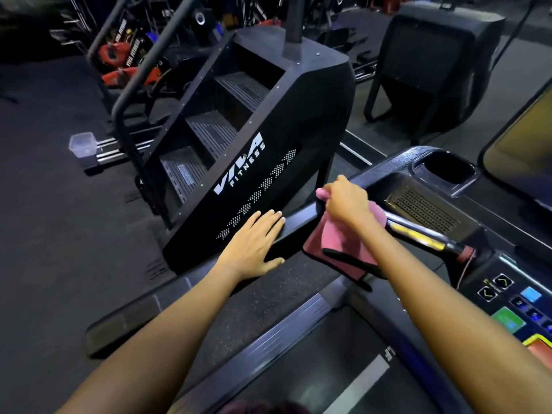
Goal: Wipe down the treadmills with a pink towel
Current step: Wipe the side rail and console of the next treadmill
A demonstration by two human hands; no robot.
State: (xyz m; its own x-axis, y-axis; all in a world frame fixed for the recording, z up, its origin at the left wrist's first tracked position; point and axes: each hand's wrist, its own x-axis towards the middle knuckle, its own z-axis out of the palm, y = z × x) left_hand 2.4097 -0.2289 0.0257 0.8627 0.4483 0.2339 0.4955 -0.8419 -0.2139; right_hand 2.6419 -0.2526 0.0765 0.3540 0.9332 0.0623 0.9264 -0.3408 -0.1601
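Here, left hand (257, 243) rests flat on the handrail (294, 224); right hand (348, 201) grips the pink towel (334, 249).

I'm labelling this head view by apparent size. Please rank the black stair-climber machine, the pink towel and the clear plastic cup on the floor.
1. Black stair-climber machine, by far the largest.
2. Pink towel.
3. Clear plastic cup, though it sits farther from the camera.

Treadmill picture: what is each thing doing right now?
pink towel: gripped by the right hand, draped over the handrail.
right hand: fingers curled round the towel.
left hand: flat, fingers straight, resting on the handrail.
handrail: under both hands.
cup holder: looks empty.
control buttons: lit.
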